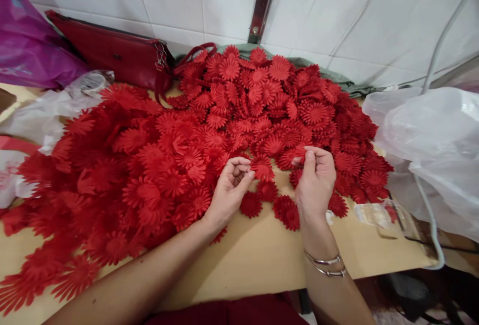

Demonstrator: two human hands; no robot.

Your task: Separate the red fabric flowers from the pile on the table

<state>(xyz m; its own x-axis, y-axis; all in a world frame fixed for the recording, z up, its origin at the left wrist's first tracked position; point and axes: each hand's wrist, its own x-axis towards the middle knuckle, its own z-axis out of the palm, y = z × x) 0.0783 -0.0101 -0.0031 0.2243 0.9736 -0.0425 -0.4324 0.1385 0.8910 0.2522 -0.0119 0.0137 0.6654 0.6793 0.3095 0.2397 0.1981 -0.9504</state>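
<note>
Red artificial flower layers point(187, 158) with scalloped petals lie heaped across the table. My left hand point(230, 187) is closed, its fingers curled and thumb toward the index finger, with the edge of one red flower layer point(262, 168) at its fingertips. Thumb and index finger of my right hand point(316, 180) pinch another red flower layer point(290, 158) at the near side of the right heap; those fingers partly hide it. Below and between the hands, several darker red flower layers point(287, 212) rest on the tabletop. Two silver bangles point(327, 266) circle my right wrist.
Behind the heap, a dark red handbag point(112, 53) leans by the tiled wall point(232, 0). A purple plastic bag point(32, 40) stands at left, with clear tape point(93, 83) nearby. White plastic bags point(434, 135) and a grey cable point(430, 215) occupy the right. The wooden table point(258, 260) ends nearest me.
</note>
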